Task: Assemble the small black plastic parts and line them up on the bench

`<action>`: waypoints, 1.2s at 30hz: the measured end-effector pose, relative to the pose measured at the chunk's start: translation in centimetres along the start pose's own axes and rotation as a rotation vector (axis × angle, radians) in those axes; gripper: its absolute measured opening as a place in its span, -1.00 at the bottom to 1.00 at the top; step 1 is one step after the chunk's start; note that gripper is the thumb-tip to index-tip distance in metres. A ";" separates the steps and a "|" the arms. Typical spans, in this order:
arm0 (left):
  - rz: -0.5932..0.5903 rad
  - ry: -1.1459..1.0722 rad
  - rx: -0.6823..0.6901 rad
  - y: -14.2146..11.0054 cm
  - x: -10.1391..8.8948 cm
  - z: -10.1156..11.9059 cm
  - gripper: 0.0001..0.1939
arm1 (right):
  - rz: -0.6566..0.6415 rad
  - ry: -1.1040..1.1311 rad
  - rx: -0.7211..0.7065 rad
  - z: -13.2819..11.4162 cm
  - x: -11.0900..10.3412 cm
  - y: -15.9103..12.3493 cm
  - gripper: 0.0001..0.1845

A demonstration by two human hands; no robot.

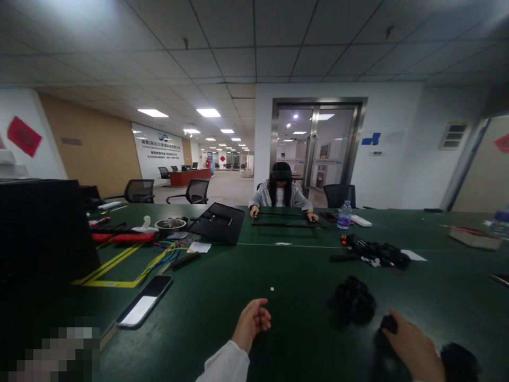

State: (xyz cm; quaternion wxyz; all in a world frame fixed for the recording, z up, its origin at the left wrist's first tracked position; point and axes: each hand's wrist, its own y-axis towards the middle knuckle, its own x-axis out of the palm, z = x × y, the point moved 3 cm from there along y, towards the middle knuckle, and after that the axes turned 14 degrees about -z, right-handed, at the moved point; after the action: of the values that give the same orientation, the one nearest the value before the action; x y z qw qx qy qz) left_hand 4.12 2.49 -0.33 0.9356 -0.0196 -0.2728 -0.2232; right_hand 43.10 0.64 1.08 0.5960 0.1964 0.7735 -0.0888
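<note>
My left hand (253,321) hovers over the green table, its fingers loosely bent and apart with nothing in them. A small pale square piece (272,289) lies just beyond its fingertips. At the lower right, my right hand (413,342) is closed on a small dark object (388,323); its kind is hard to tell, as the fingers cover part of it. A crumpled black bundle (354,300) sits to the left of that hand. Another black thing (460,362) shows beside the right wrist, partly cut off by the frame.
On the left lie a phone (146,301), coloured wires (163,257), a metal bowl (170,224) and an open black panel (218,223). Opposite, a person (280,193) holds a black frame (284,225). To the right stand a water bottle (344,215) and a black cable pile (376,250).
</note>
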 end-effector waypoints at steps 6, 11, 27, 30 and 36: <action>0.003 0.010 -0.016 0.0 -0.1 0.0 -0.58 | 0.268 -0.052 -0.113 -4.7 -2.8 -1.4 -0.53; 0.002 0.012 -0.017 -0.2 0.1 0.2 -0.57 | 0.145 0.000 -0.384 -9.8 -0.9 -2.1 -0.58; 0.048 0.066 -0.031 0.0 0.4 0.4 -0.54 | -0.233 0.224 -0.321 -11.8 2.0 -3.0 -0.69; 0.009 0.158 -0.033 0.0 0.5 0.3 -0.59 | -0.290 0.543 -0.372 -14.5 1.9 -4.3 -0.72; -0.036 0.523 0.132 -0.4 1.2 0.4 -0.54 | -0.578 1.288 -0.416 -21.6 4.4 -9.2 -0.66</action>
State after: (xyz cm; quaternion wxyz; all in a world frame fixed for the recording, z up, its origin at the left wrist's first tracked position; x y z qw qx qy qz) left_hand 4.64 1.67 0.60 0.9694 0.1046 -0.0359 -0.2190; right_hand 19.22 1.16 1.90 0.0011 -0.1190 0.9921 0.0391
